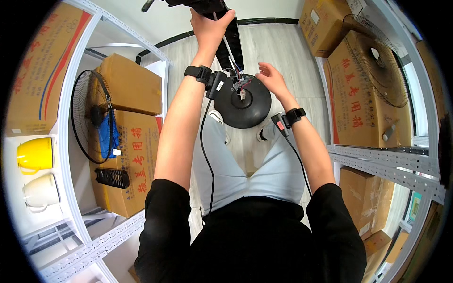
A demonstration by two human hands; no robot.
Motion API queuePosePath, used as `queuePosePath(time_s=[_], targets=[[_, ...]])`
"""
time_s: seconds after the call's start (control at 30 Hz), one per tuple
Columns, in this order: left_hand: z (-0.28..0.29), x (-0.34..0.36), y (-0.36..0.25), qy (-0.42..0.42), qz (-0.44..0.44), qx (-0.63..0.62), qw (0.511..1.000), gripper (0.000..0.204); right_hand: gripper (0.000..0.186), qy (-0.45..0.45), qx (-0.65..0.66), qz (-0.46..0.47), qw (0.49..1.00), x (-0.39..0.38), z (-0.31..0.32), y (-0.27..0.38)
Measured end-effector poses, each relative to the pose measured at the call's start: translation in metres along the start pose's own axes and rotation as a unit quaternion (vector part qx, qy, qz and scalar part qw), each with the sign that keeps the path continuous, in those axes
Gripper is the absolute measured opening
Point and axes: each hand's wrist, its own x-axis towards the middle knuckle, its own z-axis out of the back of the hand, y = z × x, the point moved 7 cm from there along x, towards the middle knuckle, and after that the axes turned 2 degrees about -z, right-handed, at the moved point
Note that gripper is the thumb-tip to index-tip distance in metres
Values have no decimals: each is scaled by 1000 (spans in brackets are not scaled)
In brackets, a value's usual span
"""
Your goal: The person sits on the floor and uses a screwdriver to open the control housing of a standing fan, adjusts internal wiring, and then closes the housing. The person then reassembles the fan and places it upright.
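Observation:
A black floor fan without its grilles stands before me, its upper body [200,6] partly cut off by the top edge of the head view. My left hand [210,29] grips this upper part from below, fingers on one side and thumb on the other. Beneath it runs a dark glossy column [233,42] towards the round black base [245,114] on the floor. A white cable and thin coloured wires [241,84] hang loose above that base, with a small circuit-like part among them. Beside the wires, my right hand [274,81] is open, fingers apart and slightly bent, holding nothing.
Metal shelves flank me. On the left are cardboard boxes [134,89], a black fan grille [78,113] with blue cloth [107,137], a black slotted part [112,178], and yellow [35,154] and white mugs [41,192]. Another grille [365,66] leans against a right-hand box [349,108].

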Motion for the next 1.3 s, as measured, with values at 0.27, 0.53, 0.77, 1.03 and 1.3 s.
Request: queuePosePath(time_s=[0.27, 0.53, 0.77, 1.03, 1.3], targets=[[11, -5, 17, 19, -3, -25, 999, 38, 73, 51, -21, 27, 998, 36, -30, 34], [19, -33, 1, 24, 23, -98, 995, 32, 52, 181, -5, 74, 981, 41, -49, 55], [26, -55, -19, 95, 44, -174, 979, 21, 33, 66, -110, 138, 982, 8, -36, 44], [29, -61, -20, 196, 41, -278, 939, 39, 40, 4, -238, 130, 963, -56, -25, 66], [25, -67, -17, 286, 46, -331, 898, 60, 48, -51, -316, 156, 935, -100, -35, 68]])
